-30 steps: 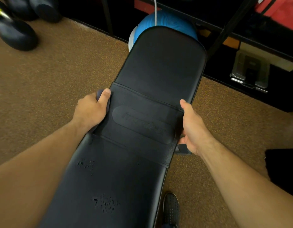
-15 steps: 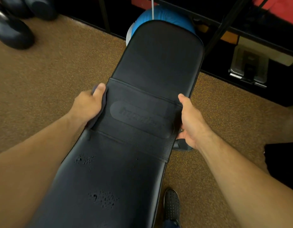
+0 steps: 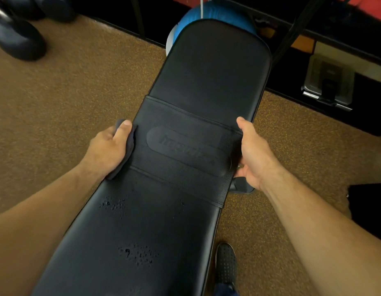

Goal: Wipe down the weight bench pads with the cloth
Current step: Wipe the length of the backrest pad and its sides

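A long black weight bench pad [image 3: 206, 77] runs from the bottom of the head view up to the top centre. A stitched band with an embossed logo [image 3: 185, 146] crosses its middle. My left hand [image 3: 109, 146] holds a dark grey cloth [image 3: 129, 146] against the pad's left edge, thumb on top of the cloth. My right hand [image 3: 252, 154] grips the pad's right edge at the band, thumb on top and fingers curled under. Patches of small droplets [image 3: 136, 253] sit on the near part of the pad.
Brown speckled carpet [image 3: 78, 92] lies on both sides of the bench. Dark dumbbells [image 3: 18, 37] sit at the top left. A blue ball [image 3: 185, 22] is behind the bench's far end, below a dark rack. My shoe [image 3: 226, 263] is under the bench's right side.
Both hands have stayed at about the same spots on the bench edges. The left thumb has slid slightly forward along the left edge with the cloth. The camera shifted a little.
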`<state>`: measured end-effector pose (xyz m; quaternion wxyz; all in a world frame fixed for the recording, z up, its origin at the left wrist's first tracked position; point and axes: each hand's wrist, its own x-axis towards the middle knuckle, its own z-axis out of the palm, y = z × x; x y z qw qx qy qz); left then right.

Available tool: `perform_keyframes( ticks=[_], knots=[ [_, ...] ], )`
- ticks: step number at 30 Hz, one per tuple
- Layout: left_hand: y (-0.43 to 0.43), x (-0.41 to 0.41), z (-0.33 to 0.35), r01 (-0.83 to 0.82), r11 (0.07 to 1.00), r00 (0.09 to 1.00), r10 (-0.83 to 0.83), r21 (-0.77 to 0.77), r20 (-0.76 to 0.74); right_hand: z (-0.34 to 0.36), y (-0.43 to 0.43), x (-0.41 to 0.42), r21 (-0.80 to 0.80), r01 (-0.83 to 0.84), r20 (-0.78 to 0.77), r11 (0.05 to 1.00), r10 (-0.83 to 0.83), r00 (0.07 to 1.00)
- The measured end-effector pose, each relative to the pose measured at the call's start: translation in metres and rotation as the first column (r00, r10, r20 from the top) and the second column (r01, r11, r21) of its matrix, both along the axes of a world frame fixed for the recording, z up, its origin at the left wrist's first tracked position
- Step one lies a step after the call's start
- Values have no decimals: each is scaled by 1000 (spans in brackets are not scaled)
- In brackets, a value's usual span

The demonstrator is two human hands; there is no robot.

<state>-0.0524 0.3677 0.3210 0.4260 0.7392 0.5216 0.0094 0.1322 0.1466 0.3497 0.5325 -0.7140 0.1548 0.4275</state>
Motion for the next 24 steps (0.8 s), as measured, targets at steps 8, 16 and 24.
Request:
perform_keyframes(
  ticks=[8, 16, 24],
  knots=[
    [1, 59, 8, -250, 962, 958, 262, 112, -113, -2, -1, 2, 10, -37, -3, 999, 37, 999],
    [-49, 40, 0, 60, 835, 998, -36, 547, -54, -3, 1, -3, 2, -32, 13, 999, 32, 999],
    [-103, 51, 7, 222, 811, 968, -118, 541, -220, -6, -3, -3, -1, -56, 28, 998, 56, 998]
  ],
)
